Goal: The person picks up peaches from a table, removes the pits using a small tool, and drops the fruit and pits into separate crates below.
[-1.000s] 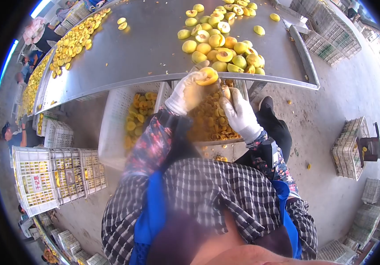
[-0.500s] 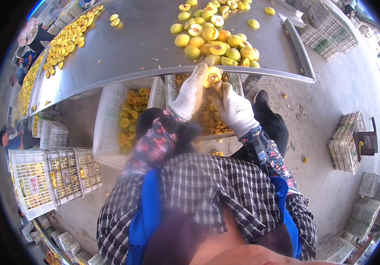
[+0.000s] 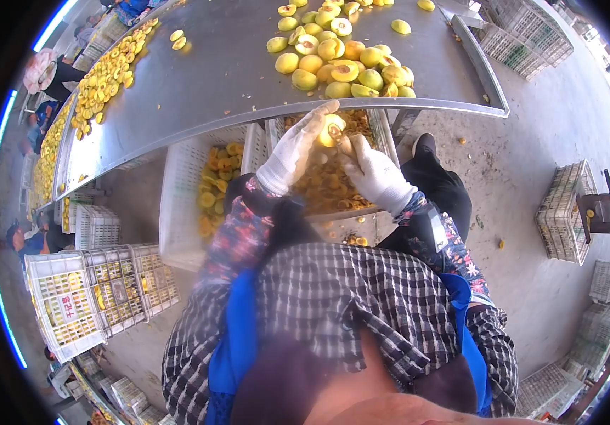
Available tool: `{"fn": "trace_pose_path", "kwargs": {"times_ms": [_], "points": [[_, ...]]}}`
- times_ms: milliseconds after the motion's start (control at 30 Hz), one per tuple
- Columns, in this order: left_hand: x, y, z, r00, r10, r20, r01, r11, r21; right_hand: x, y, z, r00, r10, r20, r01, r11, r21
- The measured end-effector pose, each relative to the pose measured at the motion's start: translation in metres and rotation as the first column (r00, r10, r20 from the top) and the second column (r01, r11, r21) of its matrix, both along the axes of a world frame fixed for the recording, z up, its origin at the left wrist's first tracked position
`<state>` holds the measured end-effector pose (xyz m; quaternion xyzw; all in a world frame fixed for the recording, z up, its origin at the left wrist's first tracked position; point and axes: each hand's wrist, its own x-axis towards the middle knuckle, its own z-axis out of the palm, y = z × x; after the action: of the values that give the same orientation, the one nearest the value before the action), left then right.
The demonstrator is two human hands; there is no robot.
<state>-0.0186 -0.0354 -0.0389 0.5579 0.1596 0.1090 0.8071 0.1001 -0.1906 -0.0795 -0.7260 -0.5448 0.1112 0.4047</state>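
Note:
In front of the table edge, my left hand (image 3: 296, 149), in a white knit glove with stained fingers, holds a yellow peach half (image 3: 331, 130) with its cut side showing. My right hand (image 3: 379, 173), gloved too, is closed around a small brownish tool (image 3: 345, 144). The tool's tip meets the middle of the cut fruit; its exact shape is blurred. Under both hands is a crate (image 3: 388, 134) with brown-orange pits and scraps. A pile of peaches (image 3: 344, 69), some halved, lies on the metal table (image 3: 220, 78) just beyond.
A white crate (image 3: 175, 202) of peach halves stands left of the scrap crate. More halves (image 3: 106, 78) cover the table's left side. Stacked crates (image 3: 99, 290) are at lower left, another crate (image 3: 567, 212) at right. Co-workers sit along the left.
Both hands have come slightly down and away from the table edge with the peach half. My left fingers have straightened somewhat, and the view has shifted a little.

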Motion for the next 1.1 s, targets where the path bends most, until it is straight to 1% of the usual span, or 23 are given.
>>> {"fn": "trace_pose_path", "kwargs": {"times_ms": [33, 133, 233, 333, 433, 500, 567, 600, 667, 733, 767, 833, 867, 933, 967, 1067, 1100], "points": [[0.000, -0.002, 0.000, 1.000, 0.013, -0.011, -0.013, 1.000, 0.026, 0.001, 0.001, -0.003, 0.998, 0.017, -0.065, -0.019, 0.999, -0.030], [0.007, -0.003, -0.014, 0.985, 0.026, 0.168, -0.041, 0.996, 0.085, -0.002, 0.002, -0.006, 0.978, 0.042, -0.202, -0.043, 0.999, 0.002], [0.013, -0.005, -0.024, 0.960, 0.069, 0.272, -0.103, 0.989, 0.109, -0.006, 0.001, 0.004, 0.966, 0.054, -0.253, -0.050, 0.999, 0.022], [0.017, -0.007, -0.027, 0.947, 0.071, 0.313, -0.125, 0.980, 0.156, -0.005, 0.002, 0.002, 0.974, 0.050, -0.221, -0.040, 0.998, 0.050], [0.024, -0.010, -0.030, 0.924, 0.136, 0.357, -0.213, 0.959, 0.186, -0.006, 0.002, 0.006, 0.994, 0.017, -0.112, -0.015, 1.000, 0.020], [0.019, -0.015, -0.025, 0.951, 0.180, 0.251, -0.221, 0.964, 0.150, 0.000, 0.002, 0.005, 1.000, 0.021, -0.003, -0.021, 0.999, 0.038], [0.017, -0.014, -0.021, 0.970, 0.183, 0.157, -0.211, 0.960, 0.182, 0.001, 0.000, 0.006, 0.997, 0.008, 0.079, -0.011, 0.999, 0.043], [0.018, -0.010, -0.022, 0.979, 0.170, 0.115, -0.192, 0.954, 0.231, 0.003, 0.000, 0.005, 0.999, 0.023, 0.046, -0.025, 0.999, 0.032], [0.020, -0.007, -0.024, 0.982, 0.168, 0.084, -0.182, 0.962, 0.203, 0.001, 0.000, 0.006, 0.998, 0.062, -0.021, -0.062, 0.998, 0.008], [0.024, -0.005, -0.026, 0.973, 0.198, 0.118, -0.206, 0.977, 0.053, -0.001, 0.002, 0.005, 0.995, 0.028, -0.095, -0.025, 0.999, 0.033], [0.023, -0.005, -0.024, 0.971, 0.210, 0.114, -0.216, 0.975, 0.046, -0.002, 0.003, 0.006, 0.991, 0.014, -0.130, -0.009, 0.999, 0.044], [0.022, -0.007, -0.020, 0.969, 0.224, 0.107, -0.229, 0.973, 0.036, -0.002, 0.004, 0.010, 0.998, 0.021, -0.064, -0.020, 1.000, 0.014], [0.023, -0.006, -0.022, 0.965, 0.231, 0.124, -0.241, 0.968, 0.073, -0.002, 0.004, 0.011, 0.999, 0.020, -0.035, -0.020, 1.000, -0.002], [0.025, -0.005, -0.027, 0.958, 0.241, 0.153, -0.263, 0.954, 0.142, -0.005, 0.003, 0.012, 0.999, -0.005, 0.032, 0.004, 0.999, 0.034], [0.023, -0.004, -0.027, 0.965, 0.217, 0.148, -0.238, 0.962, 0.138, -0.006, 0.002, 0.012, 0.998, -0.018, 0.065, 0.015, 0.999, 0.050], [0.019, -0.001, -0.025, 0.975, 0.162, 0.151, -0.184, 0.972, 0.147, -0.004, 0.004, 0.003, 1.000, 0.022, 0.021, -0.025, 0.992, 0.126], [0.019, 0.000, -0.026, 0.975, 0.151, 0.160, -0.178, 0.970, 0.165, -0.002, 0.004, 0.002, 0.998, 0.055, -0.036, -0.052, 0.996, 0.073]]}}
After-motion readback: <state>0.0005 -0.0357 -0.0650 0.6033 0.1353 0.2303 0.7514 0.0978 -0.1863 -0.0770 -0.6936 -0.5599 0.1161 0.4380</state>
